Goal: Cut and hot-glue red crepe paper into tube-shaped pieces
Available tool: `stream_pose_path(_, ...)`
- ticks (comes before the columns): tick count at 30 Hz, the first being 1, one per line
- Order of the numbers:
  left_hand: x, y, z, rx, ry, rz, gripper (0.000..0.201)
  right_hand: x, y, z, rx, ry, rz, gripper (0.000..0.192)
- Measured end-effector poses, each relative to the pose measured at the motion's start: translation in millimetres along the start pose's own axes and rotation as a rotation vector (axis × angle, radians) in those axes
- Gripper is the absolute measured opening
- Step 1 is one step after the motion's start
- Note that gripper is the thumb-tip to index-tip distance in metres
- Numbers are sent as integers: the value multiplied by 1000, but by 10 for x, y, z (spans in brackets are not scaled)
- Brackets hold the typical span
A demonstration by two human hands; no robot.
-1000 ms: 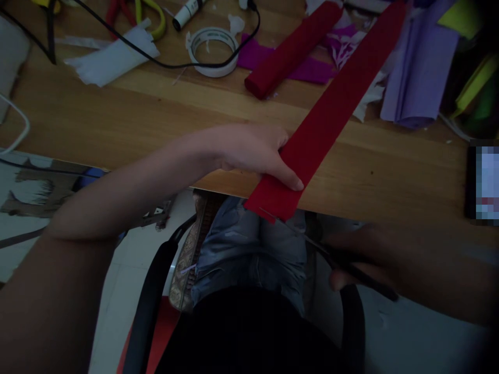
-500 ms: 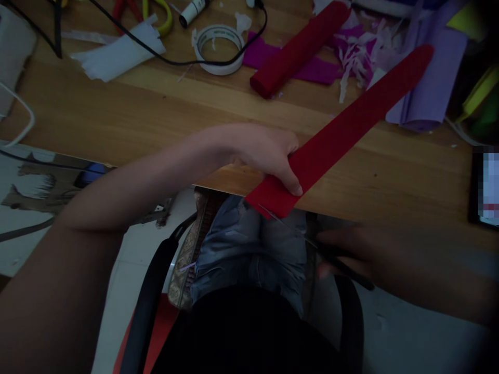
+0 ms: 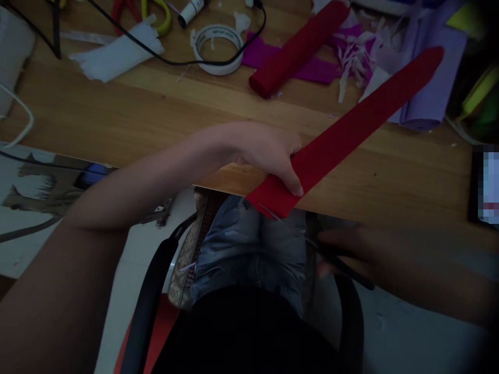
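A long, flat red strip of what looks like crepe paper slants across the table's front edge, its near end sticking out over my lap. My left hand is closed on it near that end, thumb on top and fingers underneath, partly hidden. Below and to the right, my right hand grips scissors by their dark handles. The thin blades reach the strip's near edge, where a small cut corner shows. Dim light and blur hide part of the right fingers.
On the wooden table lie a red paper roll, a tape roll, a white folded piece, paper scraps, a purple roll and a black cable. A phone is at the right edge.
The far end of the red strip has shifted slightly to the right. Both hands and the scissors stay almost where they were.
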State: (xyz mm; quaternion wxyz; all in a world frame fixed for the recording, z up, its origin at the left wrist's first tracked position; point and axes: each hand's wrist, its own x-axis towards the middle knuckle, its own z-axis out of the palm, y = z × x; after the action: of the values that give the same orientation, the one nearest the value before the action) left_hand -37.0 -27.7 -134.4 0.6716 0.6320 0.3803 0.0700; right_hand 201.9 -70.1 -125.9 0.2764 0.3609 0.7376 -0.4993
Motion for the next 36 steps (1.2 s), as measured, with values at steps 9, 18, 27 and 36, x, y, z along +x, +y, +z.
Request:
stream_pose_path(9, 87, 54, -54, 100, -58, 14, 11, -14, -110, -65, -5, -47, 114, 32)
stream_pose_path(18, 76, 74, -86, 140, -50, 26, 24, 22, -143, -71, 32, -48, 81, 29)
stream_pose_path(27, 43, 112, -87, 146, 8, -1, 34, 44, -9, 14, -203, 223, -62, 29)
stream_pose_path(36, 48, 97, -44, 87, 158, 38, 13, 60, -34, 48, -289, 322, -31, 27)
